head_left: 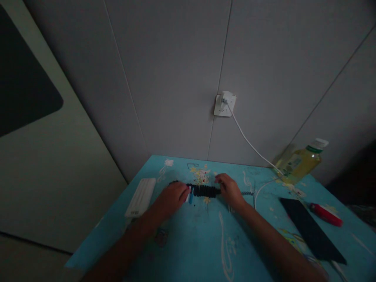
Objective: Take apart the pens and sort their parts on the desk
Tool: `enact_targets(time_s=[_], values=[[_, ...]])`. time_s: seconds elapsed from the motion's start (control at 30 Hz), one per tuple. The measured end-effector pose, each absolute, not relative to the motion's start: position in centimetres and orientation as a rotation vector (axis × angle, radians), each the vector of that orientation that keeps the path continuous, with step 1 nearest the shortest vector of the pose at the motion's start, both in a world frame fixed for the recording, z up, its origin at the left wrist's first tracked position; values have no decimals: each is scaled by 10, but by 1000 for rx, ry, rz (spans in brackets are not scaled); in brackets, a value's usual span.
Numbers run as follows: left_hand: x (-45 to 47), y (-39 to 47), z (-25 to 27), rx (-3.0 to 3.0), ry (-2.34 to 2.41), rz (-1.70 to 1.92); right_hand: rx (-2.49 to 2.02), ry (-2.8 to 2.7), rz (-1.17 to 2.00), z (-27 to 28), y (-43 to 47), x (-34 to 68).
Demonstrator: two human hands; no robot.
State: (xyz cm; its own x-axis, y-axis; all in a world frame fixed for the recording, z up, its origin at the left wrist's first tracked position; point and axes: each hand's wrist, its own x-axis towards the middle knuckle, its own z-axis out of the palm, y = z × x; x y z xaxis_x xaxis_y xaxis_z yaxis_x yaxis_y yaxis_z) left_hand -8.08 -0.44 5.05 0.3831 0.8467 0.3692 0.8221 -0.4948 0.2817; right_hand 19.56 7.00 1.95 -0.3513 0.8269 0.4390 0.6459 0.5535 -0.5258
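Observation:
A black ribbed strip (205,191), like thick coiled or knotted cord, lies across the table in front of me. My left hand (175,194) is closed at its left end, fingers pinched together. Small blue and white pieces (190,196) stick out beside those fingertips; their kind is unclear. At the strip's right end my right hand (230,190) has its fingers curled, and whatever they hold is too small or hidden to name. A thin dark braided cord (247,193) shows to the right of that hand.
A white flat box-like item (141,197) lies left of my left hand. On the right are a black flat slab (313,229), a red-handled object (326,214) and a bottle of yellow liquid (302,162). A white cable (249,143) runs from the wall socket (225,105) to the blue patterned table (190,246).

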Motion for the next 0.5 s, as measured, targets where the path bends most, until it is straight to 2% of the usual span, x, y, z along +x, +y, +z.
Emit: enact_targets(time_s=[0.23,0.5], values=[[2,-19,52,3034,962,389,-945,-2213,232,10,-9,212],[-2,-14,19,3003,999,592,-1067,-2043,440,1,-7,218]])
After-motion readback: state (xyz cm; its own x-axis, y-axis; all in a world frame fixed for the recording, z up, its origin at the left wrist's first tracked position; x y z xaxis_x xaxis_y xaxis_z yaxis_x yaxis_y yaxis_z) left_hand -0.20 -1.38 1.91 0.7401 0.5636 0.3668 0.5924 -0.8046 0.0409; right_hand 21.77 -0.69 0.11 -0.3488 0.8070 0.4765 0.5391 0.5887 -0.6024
